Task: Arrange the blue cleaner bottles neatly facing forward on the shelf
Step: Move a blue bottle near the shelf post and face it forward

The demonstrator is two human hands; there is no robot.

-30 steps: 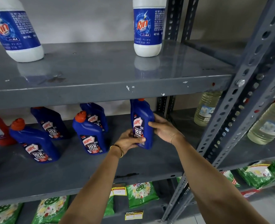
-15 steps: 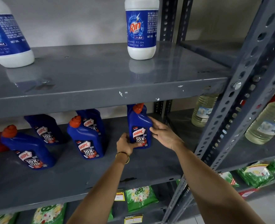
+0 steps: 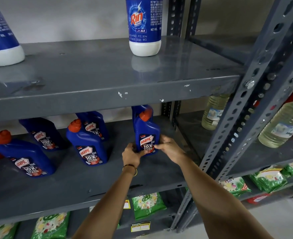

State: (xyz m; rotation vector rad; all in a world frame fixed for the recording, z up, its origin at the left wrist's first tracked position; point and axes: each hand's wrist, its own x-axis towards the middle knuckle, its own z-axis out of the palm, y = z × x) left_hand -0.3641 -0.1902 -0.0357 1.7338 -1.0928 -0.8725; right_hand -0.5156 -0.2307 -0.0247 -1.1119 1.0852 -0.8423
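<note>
both hands, left hand [image 3: 131, 155] and right hand [image 3: 169, 147], clasp upright blue bottle [image 3: 146, 131], red cap, label forward.

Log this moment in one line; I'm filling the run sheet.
both hands grip Harpic bottle | left hand | right hand | label forward | middle shelf

Glossy blue plastic bottles [image 3: 146, 133] stand on chipped, painted metal shelf [image 3: 90, 183].

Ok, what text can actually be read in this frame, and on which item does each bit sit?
"HARPIC", "POWER PLUS", "10X TOTAL CLEAN": held blue bottle, gripped by left hand and right hand.
Same wording: other blue bottles, e.g. middle bottle.
"Rin", "ALA", "NET VOL.": white bottle on the upper shelf.
Fine print, oil bottle labels and green packet text: unreadable.
</note>
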